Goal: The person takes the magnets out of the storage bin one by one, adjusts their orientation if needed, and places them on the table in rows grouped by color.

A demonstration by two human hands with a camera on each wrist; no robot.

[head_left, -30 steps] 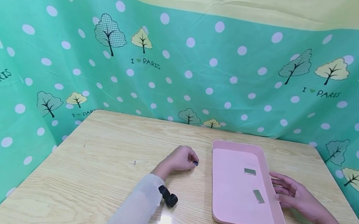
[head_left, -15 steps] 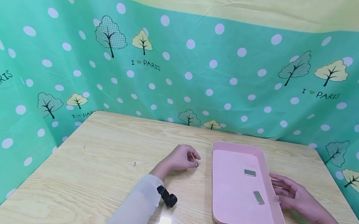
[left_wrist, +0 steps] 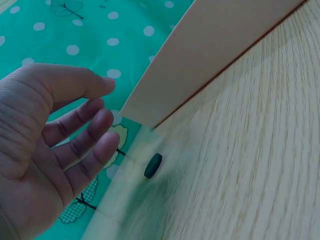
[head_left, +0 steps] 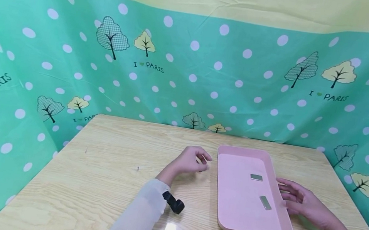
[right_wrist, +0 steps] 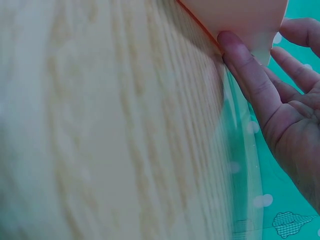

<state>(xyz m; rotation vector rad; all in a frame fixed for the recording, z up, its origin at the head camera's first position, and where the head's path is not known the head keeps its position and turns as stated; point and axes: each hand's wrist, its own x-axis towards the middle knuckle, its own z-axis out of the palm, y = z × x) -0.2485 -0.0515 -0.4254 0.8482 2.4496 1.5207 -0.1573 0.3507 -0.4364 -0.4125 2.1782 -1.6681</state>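
- At the lower right of the head view, the right hand (head_left: 305,204) rested extended fingers on the outer right wall of the tray (head_left: 235,205); it was not clenched, and the right wrist view showed its thumb against the wall.
- The tray stood right of centre on the table (head_left: 90,196), its long axis running from top to bottom of the frame, drifting rightward below.
- Inside it, the near bar (head_left: 265,202) slanted from upper left to lower right; the far bar (head_left: 256,177) lay nearly left to right.
- Around mid-frame, left of the tray, the left hand (head_left: 192,160) had released, fingers loosely bent round nothing.
- That was the change: the disc (left_wrist: 153,166), at its fingertips earlier, was now apart from them, seemingly put down outside the tray.
- Mid-frame in the left wrist view, the disc seemed flat on the table; its outline's long axis slanted from upper right to lower left. Being round, it pointed nowhere.
- A curtain (head_left: 179,44) filled the top.
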